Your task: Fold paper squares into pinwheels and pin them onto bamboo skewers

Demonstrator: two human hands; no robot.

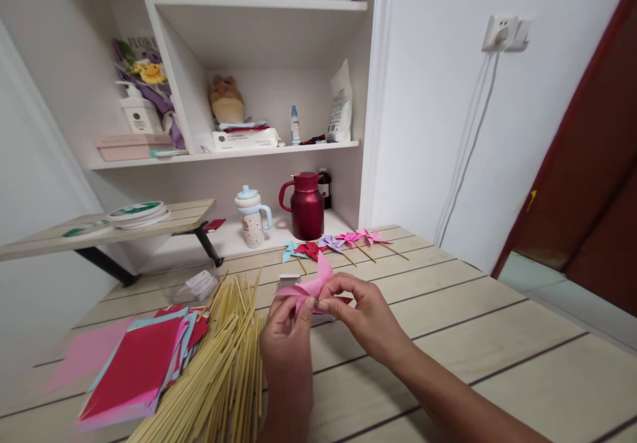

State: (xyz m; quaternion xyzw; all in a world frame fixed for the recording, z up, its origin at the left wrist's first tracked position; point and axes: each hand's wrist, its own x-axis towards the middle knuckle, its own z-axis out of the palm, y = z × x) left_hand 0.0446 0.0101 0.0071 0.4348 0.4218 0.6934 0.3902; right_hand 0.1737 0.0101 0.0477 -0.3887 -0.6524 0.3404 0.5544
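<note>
pink paper pinwheel [311, 286], half folded

Left hand [287, 329] and right hand [359, 310] are meeting fingertip to fingertip, both pinching closed, forearms angling inward.

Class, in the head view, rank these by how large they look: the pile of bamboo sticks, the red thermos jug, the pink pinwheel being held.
1. pile of bamboo sticks, though nearness to the camera enlarges it
2. red thermos jug
3. pink pinwheel, close to the jug; partly covered by both hands, so unsure
</note>
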